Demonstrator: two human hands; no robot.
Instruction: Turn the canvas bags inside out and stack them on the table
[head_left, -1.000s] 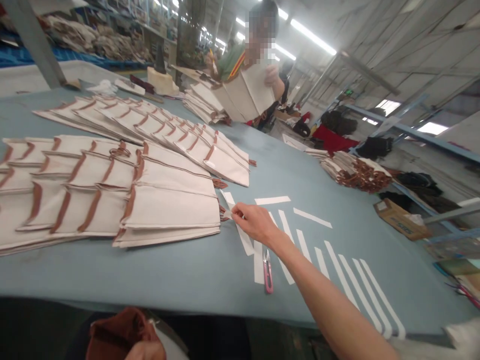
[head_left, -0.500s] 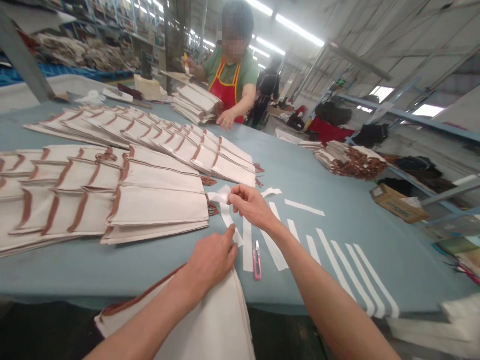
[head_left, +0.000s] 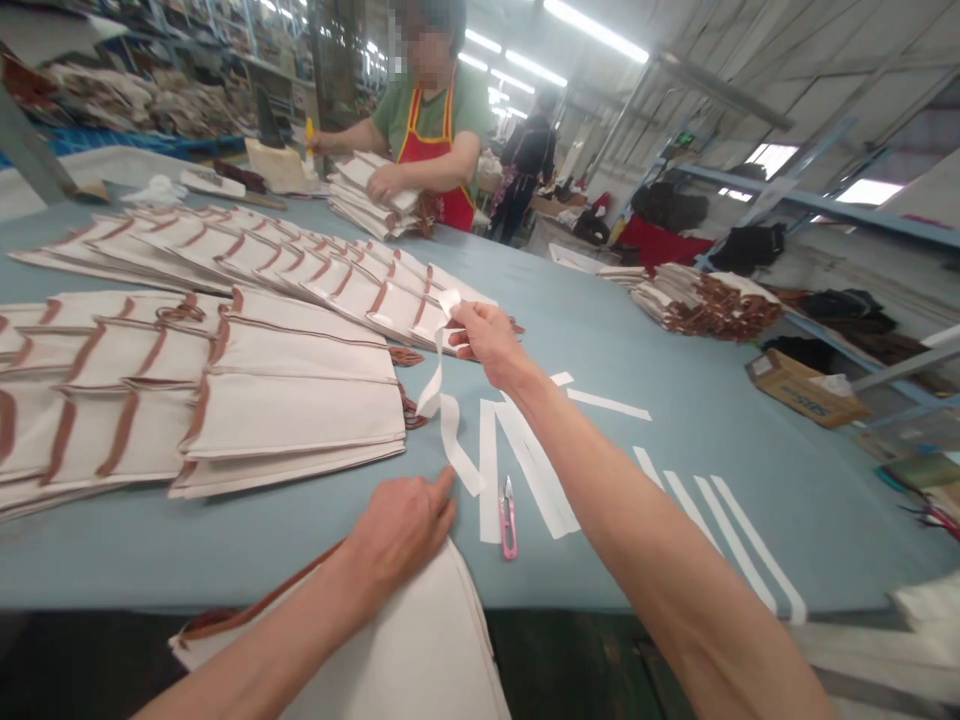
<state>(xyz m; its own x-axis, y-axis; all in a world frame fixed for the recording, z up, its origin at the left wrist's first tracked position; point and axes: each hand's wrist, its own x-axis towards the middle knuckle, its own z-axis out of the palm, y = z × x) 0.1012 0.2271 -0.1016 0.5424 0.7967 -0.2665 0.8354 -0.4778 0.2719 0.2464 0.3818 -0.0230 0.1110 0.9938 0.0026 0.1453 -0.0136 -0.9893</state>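
My right hand (head_left: 480, 335) pinches the upper end of a white strip (head_left: 457, 440), which looks like cloth or paper tape. The strip hangs down in a twist and its lower end lies on the table. My left hand (head_left: 401, 520) rests on a cream fabric piece (head_left: 405, 640) with brown edging at the table's front edge. Its index finger is stretched out, the tip near the strip's lower end; the other fingers are partly bent. Just right of the strip lie pink-handled thread snips (head_left: 508, 520). More white strips (head_left: 534, 470) are laid out on the table, some hidden by my right arm.
Overlapping cream pieces with brown trim (head_left: 300, 400) cover the left of the blue-grey table (head_left: 600, 340). Across it, a co-worker in a red apron (head_left: 424, 130) handles a cream stack (head_left: 367, 200). Another stack (head_left: 690, 300) and a cardboard box (head_left: 806, 390) are at the right.
My right hand has lifted up and away, drawing the strip's upper end with it. My left hand stays on the fabric piece. The co-worker's hand has moved onto the cream stack.
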